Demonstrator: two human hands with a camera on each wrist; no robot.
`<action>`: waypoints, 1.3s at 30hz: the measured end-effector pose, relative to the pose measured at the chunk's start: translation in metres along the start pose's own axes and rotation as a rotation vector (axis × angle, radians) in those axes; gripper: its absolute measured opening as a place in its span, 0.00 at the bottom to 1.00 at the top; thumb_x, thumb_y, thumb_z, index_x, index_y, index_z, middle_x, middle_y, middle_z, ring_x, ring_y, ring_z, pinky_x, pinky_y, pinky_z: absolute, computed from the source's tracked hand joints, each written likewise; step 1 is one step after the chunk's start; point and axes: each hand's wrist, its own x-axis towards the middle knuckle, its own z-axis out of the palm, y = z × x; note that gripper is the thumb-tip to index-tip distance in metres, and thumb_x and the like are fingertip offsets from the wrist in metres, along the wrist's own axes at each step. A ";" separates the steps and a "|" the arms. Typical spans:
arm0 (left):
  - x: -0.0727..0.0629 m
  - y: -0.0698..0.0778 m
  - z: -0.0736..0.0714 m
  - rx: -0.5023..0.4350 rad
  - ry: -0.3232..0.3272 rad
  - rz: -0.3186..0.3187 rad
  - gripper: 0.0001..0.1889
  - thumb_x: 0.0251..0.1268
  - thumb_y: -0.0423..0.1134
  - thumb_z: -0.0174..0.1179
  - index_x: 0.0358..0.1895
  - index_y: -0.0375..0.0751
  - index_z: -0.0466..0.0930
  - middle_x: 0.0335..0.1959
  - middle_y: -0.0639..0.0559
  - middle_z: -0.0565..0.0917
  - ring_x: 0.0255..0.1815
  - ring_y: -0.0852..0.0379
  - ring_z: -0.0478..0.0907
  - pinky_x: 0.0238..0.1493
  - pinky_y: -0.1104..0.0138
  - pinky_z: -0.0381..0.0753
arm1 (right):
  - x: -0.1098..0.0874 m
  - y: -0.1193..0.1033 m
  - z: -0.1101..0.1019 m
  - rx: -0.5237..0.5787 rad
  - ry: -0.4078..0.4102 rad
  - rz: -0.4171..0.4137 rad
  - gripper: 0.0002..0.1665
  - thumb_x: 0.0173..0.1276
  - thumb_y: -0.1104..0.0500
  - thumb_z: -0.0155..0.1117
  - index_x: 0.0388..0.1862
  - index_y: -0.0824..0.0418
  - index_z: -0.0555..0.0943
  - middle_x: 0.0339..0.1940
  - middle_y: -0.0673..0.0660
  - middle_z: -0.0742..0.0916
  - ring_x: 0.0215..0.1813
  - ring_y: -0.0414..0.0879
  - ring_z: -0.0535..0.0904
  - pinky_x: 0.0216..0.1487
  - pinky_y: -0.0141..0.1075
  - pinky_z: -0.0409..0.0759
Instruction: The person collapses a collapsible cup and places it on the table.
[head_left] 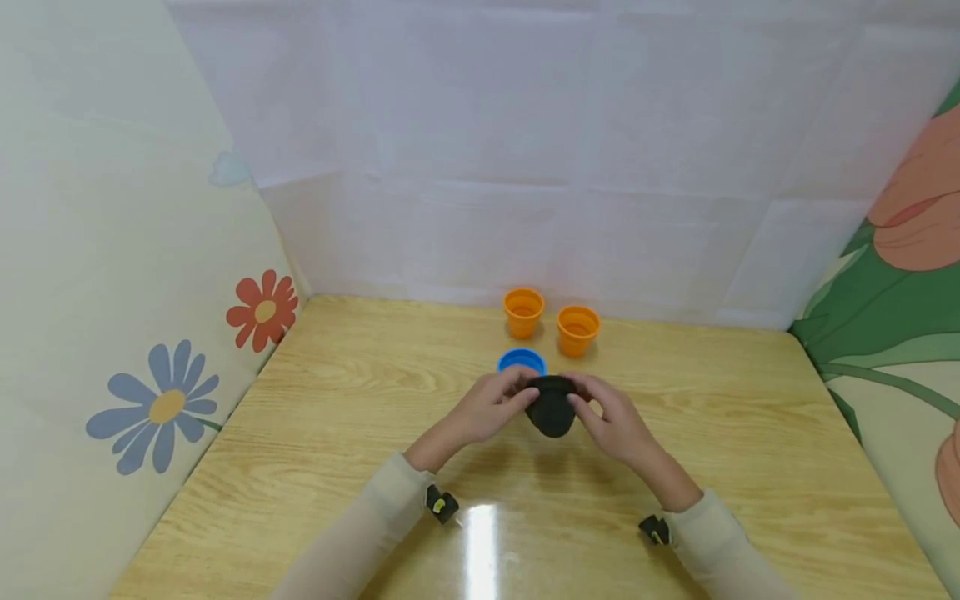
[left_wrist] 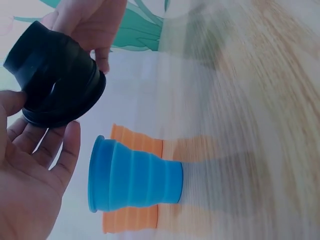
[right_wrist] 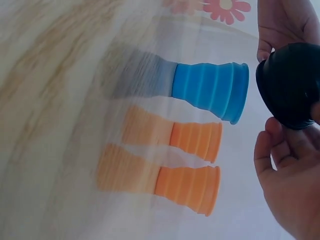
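Note:
Between both hands, lifted off the table, is a black collapsible cup (head_left: 553, 408) with ridged sides, partly folded. My left hand (head_left: 491, 406) grips it at the left near the rim, thumb on the near side. On the opposite side my right hand (head_left: 611, 417) holds it the same way, fingers behind the rim. Both wrist views show the black cup (left_wrist: 57, 75) tilted, its wide rim facing away from the head camera. Just beyond the hands stands an upright blue collapsible cup (left_wrist: 137, 175), partly hidden by the left hand in the head view.
Two orange collapsible cups, one at the left (head_left: 523, 312) and one at the right (head_left: 577, 330), stand upright behind the blue cup, near the white backdrop (head_left: 465, 150). The wooden table (head_left: 337, 400) is glossy. Flower-printed sheets border both sides.

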 end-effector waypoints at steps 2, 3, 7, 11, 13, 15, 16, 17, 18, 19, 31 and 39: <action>0.000 0.001 0.000 0.000 0.022 0.012 0.11 0.78 0.37 0.55 0.55 0.38 0.79 0.45 0.46 0.87 0.41 0.55 0.81 0.43 0.66 0.81 | 0.000 0.001 -0.001 0.056 -0.004 0.077 0.19 0.77 0.66 0.58 0.64 0.66 0.78 0.51 0.59 0.87 0.48 0.47 0.83 0.52 0.41 0.84; 0.000 0.000 0.000 -0.002 0.034 0.016 0.11 0.78 0.38 0.55 0.55 0.38 0.79 0.46 0.45 0.87 0.41 0.55 0.81 0.43 0.66 0.81 | 0.000 0.001 -0.002 0.090 -0.008 0.114 0.19 0.78 0.64 0.57 0.65 0.66 0.77 0.52 0.59 0.87 0.50 0.47 0.82 0.53 0.41 0.83; 0.000 -0.001 0.001 -0.018 0.068 0.009 0.11 0.79 0.37 0.54 0.56 0.37 0.78 0.46 0.44 0.87 0.41 0.54 0.82 0.42 0.65 0.81 | 0.000 0.003 -0.004 0.250 -0.032 0.192 0.20 0.79 0.64 0.56 0.66 0.68 0.75 0.53 0.64 0.85 0.52 0.47 0.81 0.54 0.35 0.82; 0.000 -0.001 0.003 -0.057 0.075 -0.026 0.11 0.78 0.37 0.55 0.56 0.37 0.77 0.47 0.44 0.88 0.47 0.50 0.84 0.49 0.60 0.83 | -0.001 0.004 -0.003 0.315 -0.030 0.198 0.19 0.78 0.67 0.56 0.64 0.73 0.74 0.51 0.67 0.84 0.50 0.43 0.80 0.50 0.29 0.83; 0.001 -0.001 0.003 -0.082 0.066 -0.034 0.11 0.77 0.37 0.56 0.56 0.37 0.77 0.48 0.43 0.87 0.50 0.48 0.84 0.53 0.57 0.83 | 0.000 0.005 -0.003 0.304 -0.018 0.190 0.18 0.78 0.68 0.55 0.62 0.73 0.75 0.50 0.67 0.84 0.48 0.42 0.80 0.48 0.29 0.83; 0.001 0.000 0.003 -0.104 0.049 -0.043 0.11 0.77 0.36 0.57 0.56 0.37 0.78 0.50 0.43 0.87 0.52 0.47 0.84 0.57 0.56 0.83 | 0.000 0.005 -0.003 0.258 -0.005 0.169 0.17 0.78 0.68 0.55 0.61 0.72 0.76 0.49 0.66 0.84 0.48 0.42 0.80 0.48 0.30 0.83; 0.002 0.000 0.003 -0.109 0.037 -0.050 0.12 0.77 0.37 0.57 0.56 0.37 0.78 0.51 0.43 0.87 0.52 0.48 0.84 0.56 0.57 0.83 | 0.001 0.005 -0.003 0.233 -0.003 0.156 0.17 0.78 0.68 0.55 0.61 0.71 0.77 0.49 0.64 0.84 0.48 0.43 0.79 0.49 0.31 0.83; 0.002 -0.001 0.003 -0.107 0.021 -0.060 0.12 0.78 0.38 0.56 0.57 0.37 0.79 0.51 0.43 0.86 0.51 0.49 0.84 0.55 0.59 0.83 | 0.001 0.005 -0.003 0.207 -0.005 0.137 0.17 0.78 0.68 0.55 0.62 0.69 0.77 0.50 0.63 0.85 0.49 0.44 0.80 0.50 0.33 0.84; 0.003 -0.001 0.003 -0.103 0.005 -0.068 0.13 0.78 0.39 0.55 0.58 0.38 0.79 0.51 0.43 0.86 0.50 0.51 0.83 0.54 0.60 0.83 | 0.002 0.005 -0.004 0.178 -0.008 0.108 0.17 0.77 0.69 0.55 0.62 0.69 0.78 0.50 0.63 0.85 0.49 0.45 0.80 0.50 0.35 0.84; 0.004 -0.001 0.004 -0.096 -0.010 -0.078 0.14 0.79 0.41 0.54 0.58 0.38 0.80 0.51 0.44 0.86 0.49 0.52 0.82 0.52 0.62 0.83 | 0.003 0.005 -0.004 0.143 -0.016 0.081 0.17 0.77 0.69 0.55 0.62 0.68 0.78 0.51 0.62 0.85 0.50 0.47 0.81 0.51 0.37 0.85; 0.008 0.000 0.004 -0.032 -0.046 -0.125 0.14 0.80 0.44 0.53 0.56 0.40 0.82 0.42 0.50 0.86 0.39 0.56 0.76 0.41 0.66 0.77 | 0.005 0.005 -0.008 0.150 -0.058 0.135 0.18 0.78 0.64 0.57 0.63 0.67 0.79 0.55 0.61 0.85 0.52 0.49 0.82 0.54 0.42 0.85; 0.006 -0.001 0.002 -0.032 0.070 -0.106 0.14 0.82 0.41 0.50 0.57 0.39 0.78 0.48 0.44 0.86 0.43 0.52 0.83 0.47 0.59 0.84 | 0.001 0.012 -0.013 0.475 -0.119 0.240 0.24 0.80 0.66 0.52 0.71 0.73 0.68 0.61 0.71 0.79 0.57 0.42 0.79 0.59 0.34 0.81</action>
